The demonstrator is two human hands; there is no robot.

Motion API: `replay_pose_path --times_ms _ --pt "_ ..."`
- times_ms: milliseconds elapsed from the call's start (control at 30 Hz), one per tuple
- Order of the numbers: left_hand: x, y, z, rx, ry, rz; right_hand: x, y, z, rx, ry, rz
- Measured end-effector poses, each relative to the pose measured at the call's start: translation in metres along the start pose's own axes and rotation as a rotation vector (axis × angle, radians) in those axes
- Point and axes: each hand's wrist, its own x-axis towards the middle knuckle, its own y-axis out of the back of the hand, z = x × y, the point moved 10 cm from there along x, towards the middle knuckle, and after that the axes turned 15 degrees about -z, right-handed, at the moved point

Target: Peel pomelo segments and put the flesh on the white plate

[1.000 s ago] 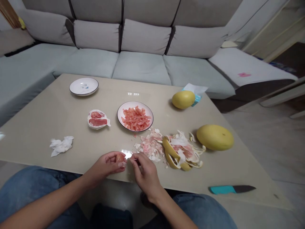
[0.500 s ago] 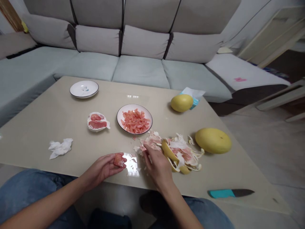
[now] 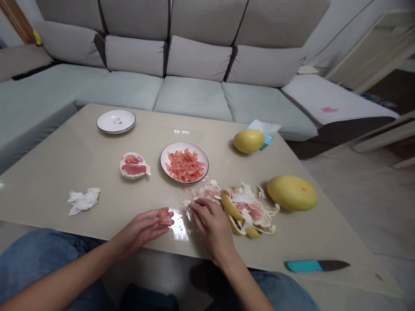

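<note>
Head view: w/ the pulp plate (image 3: 164,161) as ref, my L hand (image 3: 139,230) is nearer me & a bit left, palm up, holding a pomelo pc (image 3: 165,217) on its fingers. My R hand (image 3: 215,229), fingers curled, is nearer me & right, by the membrane scraps (image 3: 207,189); can't tell if it's pinching anything. Peel pile (image 3: 248,203) = right, nearer me; opened pomelo chunk (image 3: 133,168) = left, on worktop (image 3: 145,134) too.
</note>
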Motion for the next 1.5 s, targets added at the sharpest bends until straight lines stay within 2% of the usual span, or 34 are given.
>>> replay_pose_path --times_ms 133,300,400,500,667,767,1000,1133,1267,1500 --pt "0.004 -0.002 -0.002 -0.031 -0.036 -0.064 -0.005 -0.013 -0.026 0.116 0.077 -0.005" --pt "0.007 -0.006 -0.011 -0.043 0.005 -0.126 -0.011 -0.031 -0.054 0.126 0.185 -0.057" --pt "0.007 -0.007 -0.014 -0.018 0.026 -0.143 -0.009 -0.028 -0.049 0.218 0.152 -0.044" --pt "0.005 -0.001 -0.010 0.127 0.018 -0.084 -0.006 -0.022 -0.040 0.386 0.096 -0.030" --pt "0.005 0.002 0.008 0.387 -0.132 -0.026 -0.004 -0.023 -0.043 0.563 0.090 -0.072" --pt "0.004 0.005 0.012 0.449 -0.159 0.016 -0.004 -0.025 -0.047 0.598 0.103 -0.107" --pt "0.002 0.006 0.013 0.522 -0.178 0.042 -0.005 -0.018 -0.045 0.559 0.088 -0.062" --pt "0.002 0.006 0.013 0.566 -0.163 0.058 -0.006 -0.018 -0.046 0.580 0.094 -0.078" --pt "0.002 0.004 0.011 0.553 -0.134 0.058 -0.004 -0.026 -0.038 0.725 -0.006 -0.148" --pt "0.002 0.003 0.009 0.500 -0.134 0.026 -0.009 -0.063 -0.018 1.118 -0.301 -0.386"
